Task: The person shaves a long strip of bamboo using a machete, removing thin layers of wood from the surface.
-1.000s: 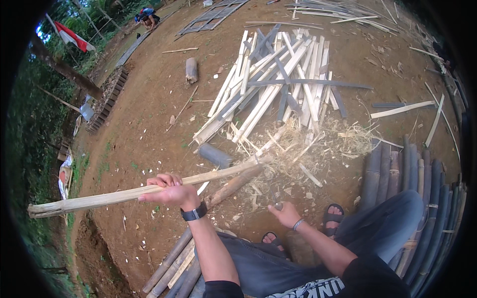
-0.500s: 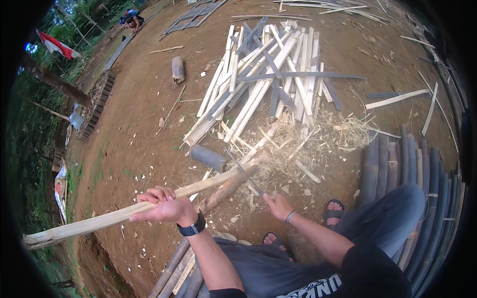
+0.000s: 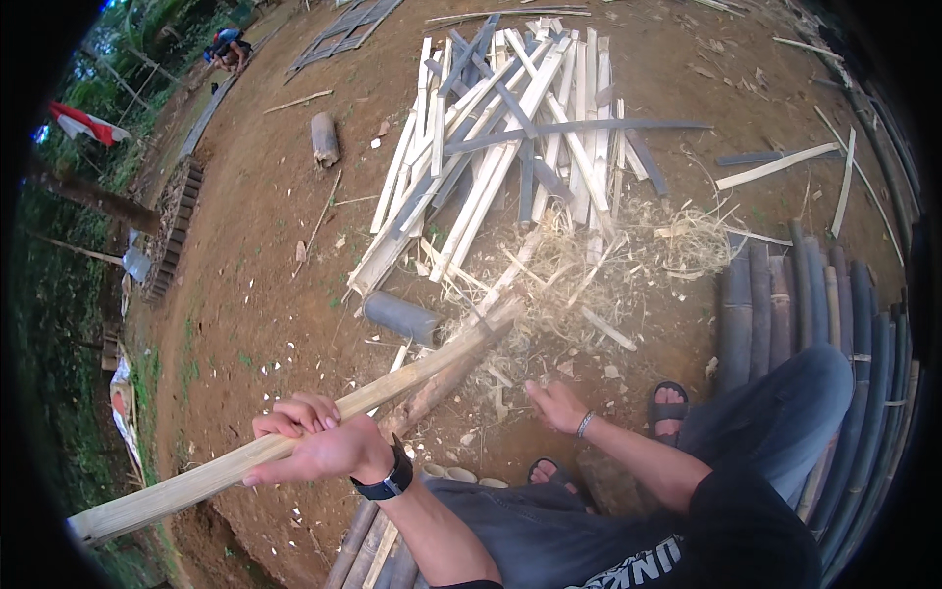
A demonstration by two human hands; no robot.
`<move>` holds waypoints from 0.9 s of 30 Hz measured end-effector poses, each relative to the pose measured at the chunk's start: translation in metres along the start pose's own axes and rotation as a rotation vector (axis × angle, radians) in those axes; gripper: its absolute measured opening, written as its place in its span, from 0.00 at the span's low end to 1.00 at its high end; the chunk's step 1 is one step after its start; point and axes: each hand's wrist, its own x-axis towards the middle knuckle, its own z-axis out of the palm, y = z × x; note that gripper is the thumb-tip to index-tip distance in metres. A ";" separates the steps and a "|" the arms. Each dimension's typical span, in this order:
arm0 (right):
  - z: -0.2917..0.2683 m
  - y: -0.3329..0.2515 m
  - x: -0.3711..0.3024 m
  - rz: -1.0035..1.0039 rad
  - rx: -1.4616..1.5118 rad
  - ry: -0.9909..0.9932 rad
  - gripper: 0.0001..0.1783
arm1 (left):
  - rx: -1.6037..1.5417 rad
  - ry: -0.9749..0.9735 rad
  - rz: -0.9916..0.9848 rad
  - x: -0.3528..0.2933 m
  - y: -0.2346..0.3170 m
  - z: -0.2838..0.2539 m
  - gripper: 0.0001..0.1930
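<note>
A long pale split-bamboo strip [image 3: 412, 371] runs slantwise from the lower left, its far end over a round log [image 3: 432, 395] on the ground. My left hand [image 3: 319, 442], with a dark watch at the wrist, is closed around the strip, fingers over the top and thumb along the near side. My right hand [image 3: 557, 405], wearing a bracelet, is closed on the handle of a long-bladed knife [image 3: 484, 326]. The blade is thin and blurred, lying across the strip near its far end; the handle is mostly hidden in my fist.
Curly bamboo shavings [image 3: 687, 240] lie beyond my hands. Further off is a heap of split strips [image 3: 510, 128]. A dark bamboo section [image 3: 402, 316] rests left of the strip's end. Bamboo poles [image 3: 751, 314] line the right side. Another person [image 3: 231, 49] crouches far left.
The strip's near end has shifted right, and my left hand sits slightly lower. My right hand has moved a little right and down, still gripping the knife. The whole view has shifted slightly.
</note>
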 end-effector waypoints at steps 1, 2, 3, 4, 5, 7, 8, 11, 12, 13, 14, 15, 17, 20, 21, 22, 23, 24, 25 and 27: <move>0.001 0.010 0.000 -0.109 -0.090 0.024 0.42 | -0.005 -0.013 -0.001 0.000 0.000 0.001 0.33; -0.004 0.026 0.009 -0.015 -0.066 0.012 0.42 | -0.010 -0.028 -0.004 -0.001 0.000 0.001 0.33; -0.013 0.044 0.024 0.078 -0.037 0.007 0.42 | -0.020 -0.048 -0.011 -0.003 0.001 0.003 0.33; -0.022 0.049 0.036 0.164 -0.011 -0.001 0.42 | -0.022 -0.067 -0.009 -0.004 0.002 0.006 0.33; -0.026 0.032 0.037 0.203 -0.005 0.049 0.41 | -0.012 -0.075 -0.004 -0.004 0.003 0.005 0.33; -0.018 0.000 0.018 0.228 0.168 -0.038 0.41 | -0.025 -0.092 -0.003 -0.005 0.003 0.004 0.33; -0.014 -0.008 0.010 0.249 0.256 -0.084 0.41 | -0.033 -0.098 -0.011 -0.004 0.003 0.003 0.33; -0.010 0.004 0.008 0.088 0.099 -0.070 0.41 | -0.068 -0.149 -0.031 -0.005 0.005 0.003 0.33; -0.013 0.013 0.014 0.053 0.024 -0.037 0.41 | -0.081 -0.173 -0.038 -0.006 0.006 0.004 0.33; -0.021 0.014 0.024 0.127 -0.005 -0.017 0.41 | -0.095 -0.206 -0.039 -0.006 0.006 0.004 0.33; -0.023 0.017 0.027 0.193 0.059 -0.001 0.41 | -0.108 -0.239 -0.041 -0.006 0.006 0.002 0.33; -0.022 0.019 0.030 0.258 0.124 0.016 0.42 | -0.122 -0.272 -0.042 -0.007 0.006 0.002 0.33; -0.013 0.000 0.016 0.287 0.211 -0.021 0.41 | -0.149 -0.304 -0.038 -0.004 0.005 -0.003 0.33; 0.001 0.030 0.004 -0.008 -0.007 0.032 0.40 | -0.150 -0.314 -0.043 -0.004 0.003 -0.001 0.33; -0.005 0.044 0.021 0.073 -0.066 0.060 0.38 | -0.145 -0.313 -0.049 -0.006 0.003 0.001 0.33; -0.008 0.042 0.029 0.168 0.075 0.084 0.38 | -0.145 -0.315 -0.052 -0.007 0.004 0.002 0.33; -0.010 0.041 0.035 0.263 0.217 0.107 0.37 | -0.146 -0.317 -0.055 -0.009 0.004 0.004 0.33; -0.010 0.040 0.039 0.356 0.360 0.129 0.37 | -0.147 -0.319 -0.057 -0.010 0.005 0.006 0.33; -0.005 0.014 0.022 0.400 0.369 0.077 0.36 | -0.144 -0.314 -0.037 -0.003 0.002 0.000 0.33; 0.015 0.025 -0.002 0.149 0.270 -0.030 0.37 | -0.148 -0.312 -0.030 0.000 0.000 -0.006 0.33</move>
